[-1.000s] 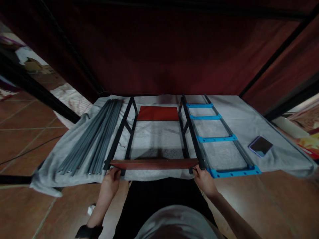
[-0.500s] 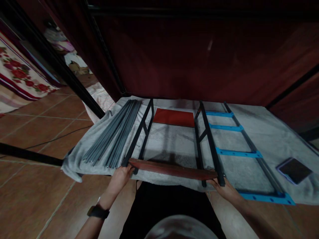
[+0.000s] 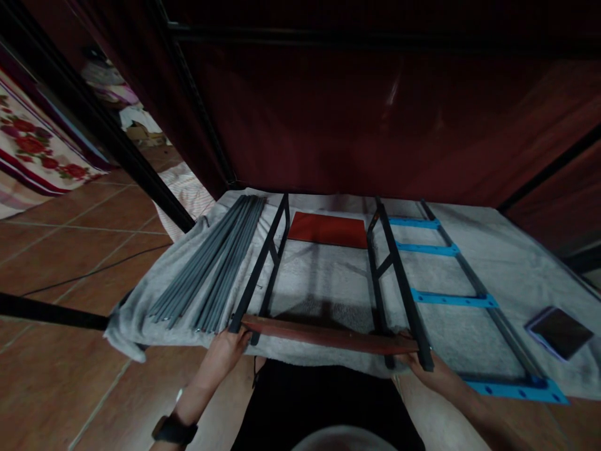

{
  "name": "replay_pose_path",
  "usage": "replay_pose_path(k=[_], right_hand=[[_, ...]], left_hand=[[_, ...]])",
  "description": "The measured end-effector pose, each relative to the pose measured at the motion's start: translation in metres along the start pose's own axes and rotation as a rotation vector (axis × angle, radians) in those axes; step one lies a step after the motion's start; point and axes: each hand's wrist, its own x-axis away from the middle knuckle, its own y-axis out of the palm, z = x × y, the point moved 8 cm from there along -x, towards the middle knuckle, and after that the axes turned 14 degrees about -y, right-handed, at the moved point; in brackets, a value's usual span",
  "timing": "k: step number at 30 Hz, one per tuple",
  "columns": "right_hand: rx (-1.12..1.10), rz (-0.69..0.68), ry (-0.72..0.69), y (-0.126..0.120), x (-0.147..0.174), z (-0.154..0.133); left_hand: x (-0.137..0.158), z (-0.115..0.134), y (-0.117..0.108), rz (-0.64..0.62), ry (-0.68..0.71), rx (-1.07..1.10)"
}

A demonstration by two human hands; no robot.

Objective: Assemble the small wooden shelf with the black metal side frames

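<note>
Two black metal side frames [image 3: 257,266] stand on the cloth, joined at the near end by a dark red board [image 3: 328,335] and at the far end by a brighter red panel [image 3: 327,230]. My left hand [image 3: 228,351] is closed around the near left corner, where board and black leg meet. At the opposite corner my right hand [image 3: 419,363] grips the board's right end from below, partly hidden by the black leg. Some fingertips of both hands are out of sight under the board.
A bundle of grey metal rods [image 3: 211,263] lies left of the frame. To the right is a grey rack with blue crosspieces [image 3: 453,299], then a dark phone or tablet [image 3: 559,332]. Grey cloth [image 3: 319,275] covers the surface. A black post [image 3: 136,160] rises at left.
The view has shifted slightly, so most things sit a little lower. Both hands keep their hold on the board's ends, and the frame shows no clear movement on the cloth.
</note>
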Motion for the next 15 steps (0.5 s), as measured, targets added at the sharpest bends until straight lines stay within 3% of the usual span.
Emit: replay_pose_path(k=[8, 12, 15], right_hand=[[-0.008, 0.008, 0.003, -0.002, 0.001, -0.005], [0.005, -0.029, 0.003, -0.001, 0.0, 0.004], [0.005, -0.063, -0.037, -0.008, -0.002, 0.001]], left_hand=[[-0.001, -0.006, 0.006, 0.063, 0.022, -0.032], [-0.003, -0.009, 0.0, 0.052, 0.011, 0.109], [-0.01, -0.009, -0.013, -0.053, -0.049, 0.315]])
